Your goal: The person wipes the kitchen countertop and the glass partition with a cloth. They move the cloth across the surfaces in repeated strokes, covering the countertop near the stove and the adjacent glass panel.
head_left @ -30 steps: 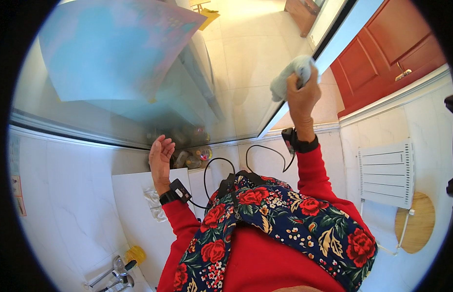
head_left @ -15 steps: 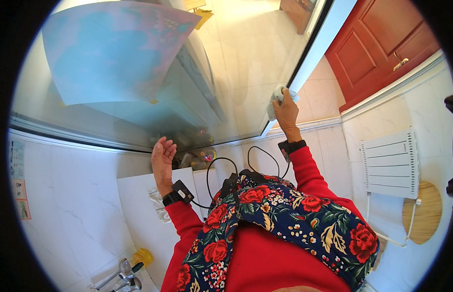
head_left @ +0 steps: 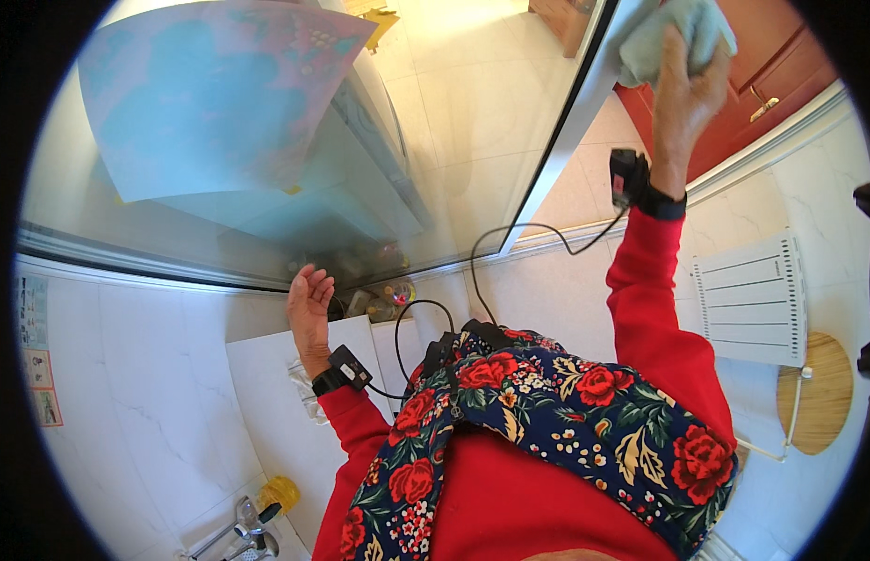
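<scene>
My right hand [head_left: 685, 98] is raised at the upper right, its fingers wrapped round a pale blue-green cloth [head_left: 664, 42]. The cloth is bunched up beside the upper part of the pale door frame [head_left: 570, 140]; whether it touches the frame I cannot tell. That frame edges a large glass panel [head_left: 453, 201], with a pink and blue sheet [head_left: 215, 103] on its left part. My left hand [head_left: 309, 313] is low by the panel's bottom rail, fingers spread a little and nothing in them. A strapped device with a cable sits on each wrist.
Below my left hand stands a white cabinet top [head_left: 276, 393]. Bottles [head_left: 388, 294] stand near the panel's foot. Kitchen utensils [head_left: 248, 533] and a yellow container [head_left: 278, 494] are at lower left. A red door [head_left: 734, 122], white rack [head_left: 748, 299] and round wooden board [head_left: 818, 393] are right.
My right hand has moved up and to the right with the cloth, from the frame's lower part to near its upper part. My left hand has hardly moved.
</scene>
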{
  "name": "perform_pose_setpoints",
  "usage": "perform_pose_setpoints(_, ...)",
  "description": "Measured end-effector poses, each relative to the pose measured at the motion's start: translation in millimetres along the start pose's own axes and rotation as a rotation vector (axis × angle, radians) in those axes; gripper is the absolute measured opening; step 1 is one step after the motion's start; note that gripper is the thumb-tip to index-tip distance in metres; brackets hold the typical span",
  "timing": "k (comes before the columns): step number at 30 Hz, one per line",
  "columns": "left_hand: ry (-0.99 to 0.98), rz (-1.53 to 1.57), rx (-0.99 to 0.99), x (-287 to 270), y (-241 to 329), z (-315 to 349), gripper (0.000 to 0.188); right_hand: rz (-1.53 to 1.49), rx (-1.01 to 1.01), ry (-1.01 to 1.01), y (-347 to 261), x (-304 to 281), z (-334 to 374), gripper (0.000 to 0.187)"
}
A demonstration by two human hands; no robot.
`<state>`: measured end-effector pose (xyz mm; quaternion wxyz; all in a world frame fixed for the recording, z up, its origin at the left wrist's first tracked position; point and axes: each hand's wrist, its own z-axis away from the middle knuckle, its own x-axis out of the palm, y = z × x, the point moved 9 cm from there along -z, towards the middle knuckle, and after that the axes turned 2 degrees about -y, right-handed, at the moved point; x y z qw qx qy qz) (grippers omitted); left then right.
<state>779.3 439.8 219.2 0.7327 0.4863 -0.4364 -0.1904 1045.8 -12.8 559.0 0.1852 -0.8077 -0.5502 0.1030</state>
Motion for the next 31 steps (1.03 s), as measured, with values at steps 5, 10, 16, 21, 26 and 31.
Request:
perform_pose_setpoints(5,0.035,0.043,-0.005,-5,-5,-1,0.039,0.171,-0.166,-0.065,12,26,23,0.037)
perform_pose_setpoints(10,0.01,0.052,-0.003,4,-6,-7,0.038,0.301,-0.127,-0.134,41,22,100,0.05)
perform_pose_setpoints(16,-0.012,0.033,-0.015,21,-12,-20,0.037,0.203,0.232,-0.314,97,21,202,0.042)
perform_pose_setpoints(21,0.033,0.027,0.006,14,-6,-12,0.036,0.175,0.37,-0.381,132,21,265,0.034)
perform_pose_setpoints(26,0.111,0.059,0.024,-11,-7,0,0.035,0.257,0.468,-0.611,175,27,335,0.018)
perform_pose_setpoints(31,0.147,0.058,0.04,-23,-5,13,0.035,0.317,0.676,-0.786,221,30,395,0.014)
